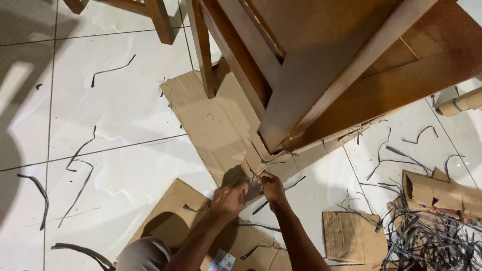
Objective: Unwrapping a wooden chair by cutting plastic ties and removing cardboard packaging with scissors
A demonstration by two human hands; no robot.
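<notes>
Both hands are working at the torn edge of a cardboard sheet (216, 125) lying on the tiled floor (125, 100) under a wooden furniture leg (281, 115). The left hand (228, 199) is clamping the cardboard, while the right hand (272, 188) is pinching a thin dark strip (261, 173) there. More strips (427, 241) and cardboard scraps (351, 236) are crowding the right side.

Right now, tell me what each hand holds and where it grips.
Both the left hand and the right hand pinch the near edge of the cardboard sheet under the wooden furniture leg.
</notes>
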